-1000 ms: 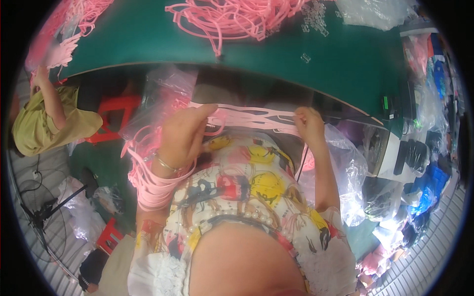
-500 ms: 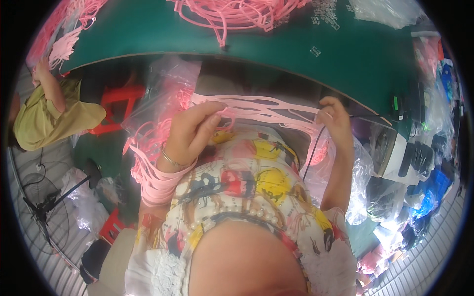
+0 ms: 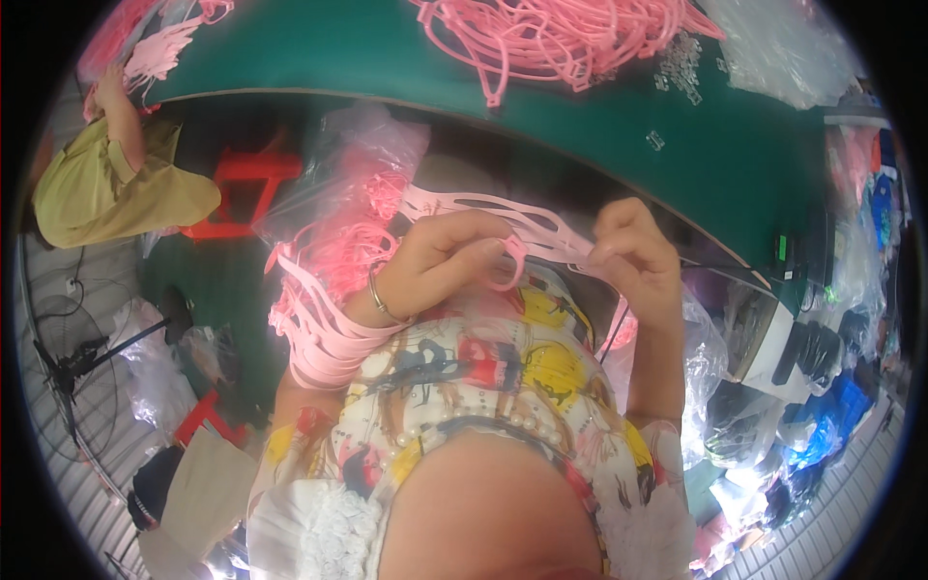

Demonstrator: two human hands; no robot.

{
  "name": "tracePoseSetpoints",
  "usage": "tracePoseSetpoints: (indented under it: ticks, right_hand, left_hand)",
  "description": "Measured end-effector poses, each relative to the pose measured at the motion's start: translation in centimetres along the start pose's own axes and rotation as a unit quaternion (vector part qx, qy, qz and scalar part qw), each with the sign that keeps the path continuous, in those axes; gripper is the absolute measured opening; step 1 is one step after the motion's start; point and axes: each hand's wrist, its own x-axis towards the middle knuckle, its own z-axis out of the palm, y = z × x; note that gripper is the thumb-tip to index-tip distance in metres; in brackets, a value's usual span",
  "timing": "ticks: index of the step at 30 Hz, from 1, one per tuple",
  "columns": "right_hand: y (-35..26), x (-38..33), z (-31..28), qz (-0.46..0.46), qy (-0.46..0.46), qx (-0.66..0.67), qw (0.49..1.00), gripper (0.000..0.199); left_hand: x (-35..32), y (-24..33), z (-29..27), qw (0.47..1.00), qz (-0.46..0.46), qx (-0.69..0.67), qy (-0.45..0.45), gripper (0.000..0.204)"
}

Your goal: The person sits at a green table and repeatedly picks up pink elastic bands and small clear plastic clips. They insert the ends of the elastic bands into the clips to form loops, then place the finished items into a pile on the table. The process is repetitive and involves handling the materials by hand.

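My left hand [image 3: 440, 269] is closed in a pinch on the looped end of a pink strap [image 3: 513, 271], in front of my patterned top. Beyond it, a bundle of flat pink straps [image 3: 522, 220] stretches sideways toward my right hand [image 3: 638, 253]. That right hand is closed too, thumb and fingers pressed together at the right end of the bundle. Several more pink straps [image 3: 333, 340] hang looped around my left forearm, below a metal bangle [image 3: 377, 290]. Under my left wrist lies a heap of pink straps [image 3: 353, 253], partly in a clear plastic bag [image 3: 324, 184].
The green table [image 3: 319, 48] holds a pile of pink straps [image 3: 570, 43], small clear clips [image 3: 680, 72] and a clear plastic bag [image 3: 783, 48]. At left are a person in olive [image 3: 116, 198], a red stool [image 3: 256, 169] and a fan [image 3: 68, 372]. Bagged goods [image 3: 744, 411] crowd the right.
My left hand has moved right, closer to my right hand, and a strap loop now shows at its fingertips. The right fingers have curled in more. The whole view has shifted slightly.
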Motion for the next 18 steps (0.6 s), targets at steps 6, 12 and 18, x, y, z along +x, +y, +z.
tracePoseSetpoints:
  ticks: [6, 12, 18]
  right_hand:
    - [0.2, 0.6, 4.1, 0.314, -0.044, 0.262, 0.911, 0.017]
    - [0.7, 1.6, 4.7, 0.353, -0.095, 0.331, 0.87, 0.02]
    - [1.1, 2.4, 4.6, 0.381, -0.143, 0.381, 0.83, 0.021]
  left_hand:
    - [-0.3, 1.4, -0.5, 0.998, -0.004, -0.065, -0.008, 0.018]
    - [-0.8, 0.7, -1.1, 0.988, -0.072, -0.133, -0.009, 0.017]
    - [-0.6, 0.4, -1.3, 0.987, -0.051, -0.148, -0.035, 0.015]
